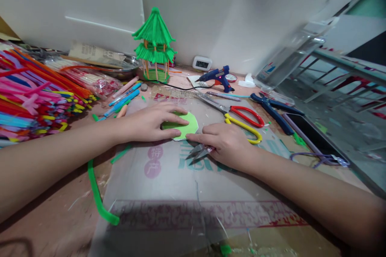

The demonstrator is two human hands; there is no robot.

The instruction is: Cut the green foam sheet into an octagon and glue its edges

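A light green, many-sided flat piece (pixel 190 124) lies on the printed cardboard sheet (pixel 169 188). My left hand (pixel 150 122) rests on its left part, fingers spread and palm down, so that side is hidden. From the right, the outstretched index finger of my right hand (pixel 232 144) touches the piece's lower right edge. Its other fingers are curled around small scissors (pixel 199 152), whose blades stick out to the left beneath the hand; the handles are mostly covered. Beyond my right hand lie larger scissors (pixel 221 106) with red and yellow handles.
A green pipe-cleaner pavilion (pixel 155 44) stands at the back. Right of it are a small digital clock (pixel 202 63) and a blue glue gun (pixel 215 77). Pliers (pixel 271 110) and a phone (pixel 313 136) lie right. Bundled pipe cleaners (pixel 36 100) fill the left.
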